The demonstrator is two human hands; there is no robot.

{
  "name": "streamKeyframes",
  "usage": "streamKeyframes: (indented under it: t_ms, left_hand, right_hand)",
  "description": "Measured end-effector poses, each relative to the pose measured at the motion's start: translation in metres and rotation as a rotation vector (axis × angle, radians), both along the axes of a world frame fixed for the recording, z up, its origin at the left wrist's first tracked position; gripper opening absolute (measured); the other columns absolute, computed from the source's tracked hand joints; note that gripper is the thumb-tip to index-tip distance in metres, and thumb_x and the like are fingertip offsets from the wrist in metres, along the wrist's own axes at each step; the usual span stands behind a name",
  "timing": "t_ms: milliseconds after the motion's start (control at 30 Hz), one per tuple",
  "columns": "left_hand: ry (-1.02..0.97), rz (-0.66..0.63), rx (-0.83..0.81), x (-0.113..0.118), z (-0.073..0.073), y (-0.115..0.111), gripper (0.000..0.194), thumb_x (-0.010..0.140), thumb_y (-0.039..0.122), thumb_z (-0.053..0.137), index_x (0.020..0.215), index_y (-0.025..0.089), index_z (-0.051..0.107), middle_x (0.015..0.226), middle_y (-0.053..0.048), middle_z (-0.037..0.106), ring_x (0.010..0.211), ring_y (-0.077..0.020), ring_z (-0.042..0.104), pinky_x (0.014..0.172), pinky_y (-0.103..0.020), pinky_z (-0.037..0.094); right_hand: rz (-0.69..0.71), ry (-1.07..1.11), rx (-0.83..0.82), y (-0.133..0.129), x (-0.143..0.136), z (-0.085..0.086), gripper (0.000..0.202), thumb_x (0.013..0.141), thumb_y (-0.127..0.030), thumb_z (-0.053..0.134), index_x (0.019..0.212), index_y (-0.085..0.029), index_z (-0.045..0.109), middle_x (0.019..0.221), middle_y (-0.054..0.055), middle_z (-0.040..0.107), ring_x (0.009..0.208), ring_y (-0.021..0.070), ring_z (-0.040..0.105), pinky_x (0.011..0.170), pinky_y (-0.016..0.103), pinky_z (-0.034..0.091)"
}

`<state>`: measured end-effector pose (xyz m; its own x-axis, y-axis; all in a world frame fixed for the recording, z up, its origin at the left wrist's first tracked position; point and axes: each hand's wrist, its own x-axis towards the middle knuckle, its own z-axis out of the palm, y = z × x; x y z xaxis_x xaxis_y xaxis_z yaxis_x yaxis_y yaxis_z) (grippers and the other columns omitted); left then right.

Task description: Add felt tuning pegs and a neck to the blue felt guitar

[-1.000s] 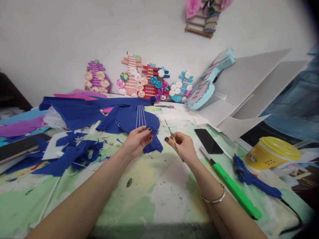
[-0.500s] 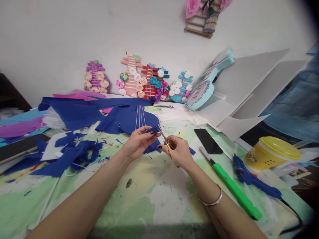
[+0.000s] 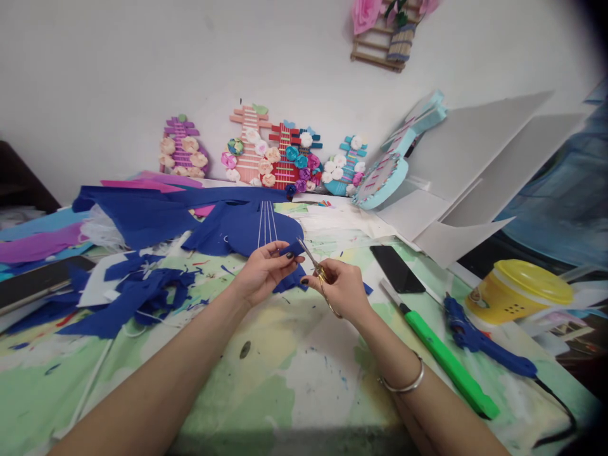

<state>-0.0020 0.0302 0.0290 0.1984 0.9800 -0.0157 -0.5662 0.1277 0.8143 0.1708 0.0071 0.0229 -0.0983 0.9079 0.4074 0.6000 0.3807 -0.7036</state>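
My left hand pinches a small piece of blue paper between thumb and fingers above the table. Gold-handled scissors sit in my right hand, their narrow blades pointing up and left at the edge of the blue piece. Whether the blades touch it I cannot tell. Just behind my left hand lies a blue pipa-shaped body with several white strings running down its front. More blue paper spreads out to the left of it.
Blue scraps are heaped at left. To the right lie a black phone, a green utility knife, a blue glue gun and a yellow tub. Flower-trimmed model instruments lean on the wall, with grey boards at right.
The scissor blades have shifted slightly left and look closer together. The blue piece has turned a little in my left fingers. Everything else on the table looks the same.
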Motion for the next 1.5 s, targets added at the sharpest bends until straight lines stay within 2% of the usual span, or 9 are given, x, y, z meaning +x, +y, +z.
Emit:
streamKeyframes:
  t_ms: [267,633,800,1100,1267,1500]
  left_hand:
    - [0.008,-0.023,0.000,-0.0001,-0.0006,0.0003,0.019,0.071,-0.002,0.063,0.083,0.012,0.057,0.073,-0.006,0.069,0.073,-0.0148,0.069,0.068,-0.022,0.054]
    - [-0.002,-0.064,0.016,0.0005,-0.0025,-0.0002,0.018,0.072,-0.002,0.064,0.082,0.012,0.057,0.078,-0.006,0.070,0.078,-0.0160,0.070,0.071,-0.023,0.056]
    - [0.002,-0.088,0.025,0.0011,-0.0047,-0.0008,0.019,0.071,0.000,0.066,0.082,0.012,0.057,0.078,-0.006,0.071,0.078,-0.0161,0.070,0.073,-0.025,0.056]
    - [-0.011,-0.075,0.008,0.0003,-0.0041,-0.0006,0.019,0.071,-0.003,0.064,0.082,0.012,0.058,0.075,-0.005,0.071,0.079,-0.0176,0.071,0.069,-0.022,0.057]
    - [0.004,-0.071,0.005,-0.0004,-0.0033,-0.0004,0.021,0.070,-0.001,0.065,0.084,0.013,0.060,0.076,-0.006,0.070,0.078,-0.0177,0.071,0.071,-0.026,0.056]
    - [-0.016,-0.018,-0.033,0.0004,0.0007,-0.0013,0.021,0.070,-0.002,0.062,0.086,0.011,0.066,0.075,-0.007,0.070,0.071,-0.0166,0.069,0.069,-0.028,0.055]
  right_hand:
    - [0.000,-0.018,-0.020,0.0011,0.0037,0.0003,0.043,0.066,-0.061,0.067,0.062,-0.019,0.063,0.045,-0.004,0.047,0.047,0.0101,0.036,0.050,0.023,0.030]
    - [-0.047,-0.028,0.048,-0.0020,0.0008,0.0008,0.043,0.068,-0.057,0.067,0.056,-0.020,0.049,0.046,-0.006,0.041,0.048,0.0094,0.034,0.049,0.023,0.027]
    - [-0.056,-0.019,0.041,-0.0033,0.0003,0.0018,0.044,0.068,-0.059,0.066,0.056,-0.020,0.050,0.046,-0.005,0.044,0.047,0.0098,0.036,0.050,0.023,0.027]
    - [-0.063,-0.074,0.055,-0.0004,0.0033,0.0024,0.049,0.067,-0.066,0.063,0.053,-0.020,0.053,0.044,-0.004,0.042,0.047,0.0097,0.033,0.049,0.024,0.028]
    - [-0.058,-0.105,0.066,0.0017,0.0054,0.0018,0.054,0.067,-0.070,0.060,0.050,-0.019,0.053,0.042,-0.004,0.042,0.046,0.0096,0.031,0.048,0.024,0.026]
    - [-0.113,-0.029,0.067,0.0021,0.0062,0.0015,0.047,0.068,-0.063,0.063,0.055,-0.019,0.053,0.045,-0.006,0.038,0.049,0.0097,0.030,0.049,0.023,0.027]
